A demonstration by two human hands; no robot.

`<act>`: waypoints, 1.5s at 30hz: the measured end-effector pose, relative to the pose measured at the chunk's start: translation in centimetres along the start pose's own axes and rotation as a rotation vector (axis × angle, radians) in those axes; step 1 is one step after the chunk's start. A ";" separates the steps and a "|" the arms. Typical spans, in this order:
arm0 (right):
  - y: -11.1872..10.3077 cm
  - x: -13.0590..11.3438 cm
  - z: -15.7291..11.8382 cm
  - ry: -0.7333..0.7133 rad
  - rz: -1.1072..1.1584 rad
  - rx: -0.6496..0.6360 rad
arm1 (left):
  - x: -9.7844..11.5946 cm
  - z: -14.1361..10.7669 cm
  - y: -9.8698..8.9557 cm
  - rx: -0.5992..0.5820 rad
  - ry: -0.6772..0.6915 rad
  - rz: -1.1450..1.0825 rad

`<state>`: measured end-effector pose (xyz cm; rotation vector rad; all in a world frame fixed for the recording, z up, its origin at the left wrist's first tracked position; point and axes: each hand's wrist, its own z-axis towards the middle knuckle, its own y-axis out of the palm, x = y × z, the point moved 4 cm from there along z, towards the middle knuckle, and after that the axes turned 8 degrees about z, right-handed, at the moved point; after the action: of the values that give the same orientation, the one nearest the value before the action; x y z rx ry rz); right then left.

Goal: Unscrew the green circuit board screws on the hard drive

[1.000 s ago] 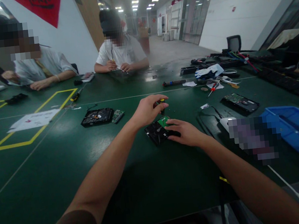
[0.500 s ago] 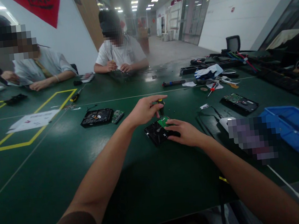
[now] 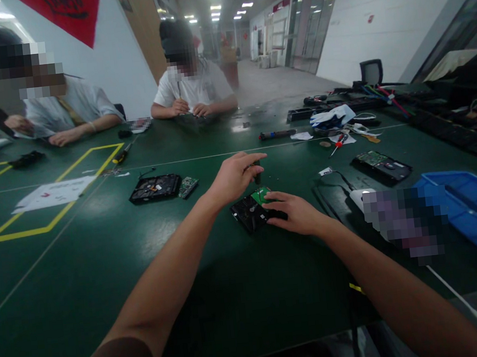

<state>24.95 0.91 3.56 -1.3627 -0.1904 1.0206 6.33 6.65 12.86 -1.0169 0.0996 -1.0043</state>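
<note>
A black hard drive (image 3: 248, 211) with a green circuit board (image 3: 260, 195) lies on the green table (image 3: 234, 304) in front of me. My left hand (image 3: 238, 174) is closed round the handle of a small screwdriver (image 3: 258, 179), which stands upright with its tip down at the circuit board. On the drive's right side rests my right hand (image 3: 295, 212), its fingers spread and gripping the drive's edge. Left of my hands are another opened drive (image 3: 155, 188) and a loose circuit board (image 3: 188, 187).
A blue tray (image 3: 476, 210), a power strip (image 3: 357, 195) with cables and another drive (image 3: 382, 167) are on the right. Beyond lie a red screwdriver (image 3: 338, 144) and gloves (image 3: 332, 116). Two people sit across the table. A yellow-handled screwdriver (image 3: 122, 154) lies far left.
The fingers of my left hand have shifted round the screwdriver's top, now covering its yellow end. My right hand and the drive stay in place.
</note>
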 end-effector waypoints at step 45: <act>0.0 0.0 0.0 0.000 0.038 0.012 | -0.6 0.0 -0.3 0.001 -0.038 0.058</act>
<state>24.97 0.94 3.53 -1.3603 -0.1587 1.0517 5.80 7.02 12.82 -1.0260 0.0967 -0.9321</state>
